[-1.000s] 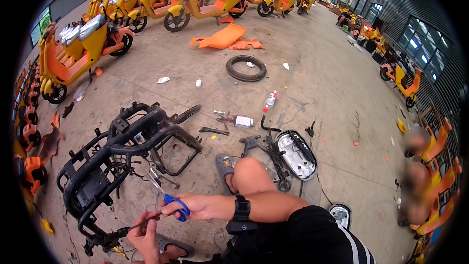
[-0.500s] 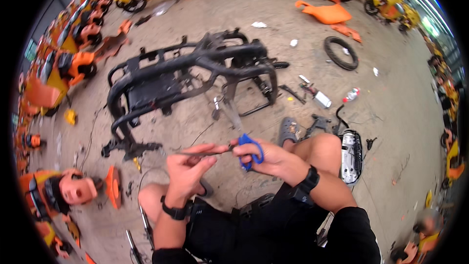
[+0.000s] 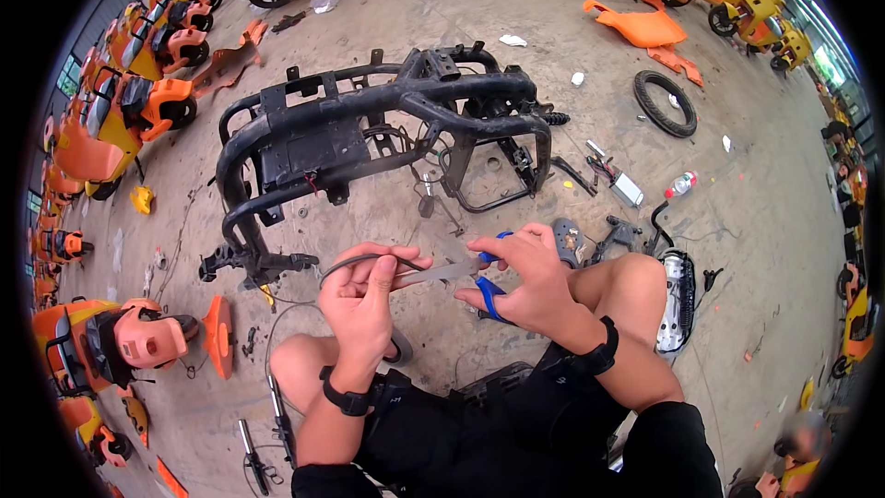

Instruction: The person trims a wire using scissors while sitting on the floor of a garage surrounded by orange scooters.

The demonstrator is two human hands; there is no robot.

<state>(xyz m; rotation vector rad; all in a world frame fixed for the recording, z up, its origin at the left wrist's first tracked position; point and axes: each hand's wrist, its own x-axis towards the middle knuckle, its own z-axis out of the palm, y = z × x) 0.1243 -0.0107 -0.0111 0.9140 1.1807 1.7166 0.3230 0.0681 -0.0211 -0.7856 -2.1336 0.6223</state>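
Observation:
Blue-handled scissors (image 3: 495, 302) are in my right hand (image 3: 537, 286), with thumb and fingers in the spread handles. Their blades stand apart: one points left toward my other hand, the second slants up and is blurred. Between the thumb and fingers of my left hand (image 3: 361, 312) is a thin dark cable (image 3: 355, 261). It bends over the fingers, and its end lies close beside the lower blade. Whether the blade touches the cable or the left fingers, I cannot tell. Both hands are above the floor, in front of a black scooter frame (image 3: 323, 134).
Right of the frame lie a tyre (image 3: 666, 103), a plastic bottle (image 3: 681, 184), a silver box-shaped part (image 3: 627, 190) and a ribbed metal part (image 3: 678, 302). Orange panels (image 3: 218, 337) and a shock absorber (image 3: 251, 457) are at left. Rows of yellow-orange scooters (image 3: 138, 124) surround the floor.
The scissors have opened, with handles and blades spread apart. My left hand has come slightly lower and to the right, still holding the cable. The whole view has shifted slightly.

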